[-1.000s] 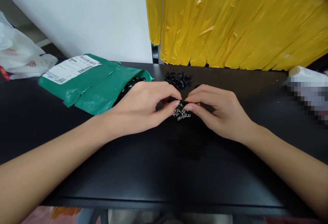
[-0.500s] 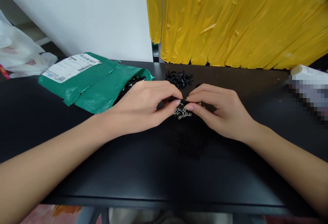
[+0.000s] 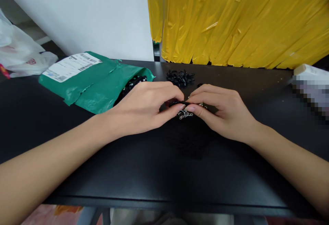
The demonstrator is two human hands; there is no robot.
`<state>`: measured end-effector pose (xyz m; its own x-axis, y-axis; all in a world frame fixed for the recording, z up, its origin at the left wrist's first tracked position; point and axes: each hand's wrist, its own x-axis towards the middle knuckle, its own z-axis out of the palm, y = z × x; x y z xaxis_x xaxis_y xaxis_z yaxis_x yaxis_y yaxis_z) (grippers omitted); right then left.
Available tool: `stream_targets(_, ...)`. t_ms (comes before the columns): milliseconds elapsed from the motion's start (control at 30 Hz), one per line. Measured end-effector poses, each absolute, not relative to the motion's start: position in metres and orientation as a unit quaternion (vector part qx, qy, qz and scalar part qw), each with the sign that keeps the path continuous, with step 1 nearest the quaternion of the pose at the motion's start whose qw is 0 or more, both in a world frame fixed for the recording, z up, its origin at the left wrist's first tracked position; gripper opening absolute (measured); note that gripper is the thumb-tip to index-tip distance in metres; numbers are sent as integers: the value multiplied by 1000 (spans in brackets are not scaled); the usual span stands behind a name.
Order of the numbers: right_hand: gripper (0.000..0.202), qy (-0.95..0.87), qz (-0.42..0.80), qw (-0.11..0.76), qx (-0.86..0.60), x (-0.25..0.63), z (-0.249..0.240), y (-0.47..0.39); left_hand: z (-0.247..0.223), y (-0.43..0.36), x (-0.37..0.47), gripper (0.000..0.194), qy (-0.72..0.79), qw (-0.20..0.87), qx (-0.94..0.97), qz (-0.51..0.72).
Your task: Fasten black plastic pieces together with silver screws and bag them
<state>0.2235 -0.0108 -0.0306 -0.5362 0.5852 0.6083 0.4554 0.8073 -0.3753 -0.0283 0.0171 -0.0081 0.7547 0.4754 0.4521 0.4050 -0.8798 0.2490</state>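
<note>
Between my two hands is a small black piece (image 3: 177,103), slim and mostly covered by fingers, so its exact kind does not show. My left hand (image 3: 151,105) pinches it between thumb and fingers. From the other side, my right hand (image 3: 221,110) is closed in a pinch at the piece's right end. Below the fingertips lie several small silvery metal parts (image 3: 185,114), like little screws or eyelets, partly hidden by the hands. Just behind is a heap of small black pieces (image 3: 180,77).
A green mailing bag (image 3: 102,87) with a white label lies open at the left, black parts showing in its mouth. White plastic bags (image 3: 23,50) sit at the far left. At the right is a blurred white box (image 3: 311,81). Yellow plastic sheeting (image 3: 231,22) hangs behind the black table (image 3: 164,173).
The left fingers have shifted slightly on the black piece, and more of its length shows between the fingertips. Both hands stay in nearly the same place.
</note>
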Motion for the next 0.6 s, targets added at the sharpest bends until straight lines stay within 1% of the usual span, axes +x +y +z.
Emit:
stream_targets(333, 11, -872, 90, 379, -296, 224, -31, -11, -9, 17, -27, 17, 225, 67, 937, 261)
stream_targets(600, 14, -875, 87, 372, -298, 223, -31, -12, -8, 15, -27, 14, 241, 71, 934, 255)
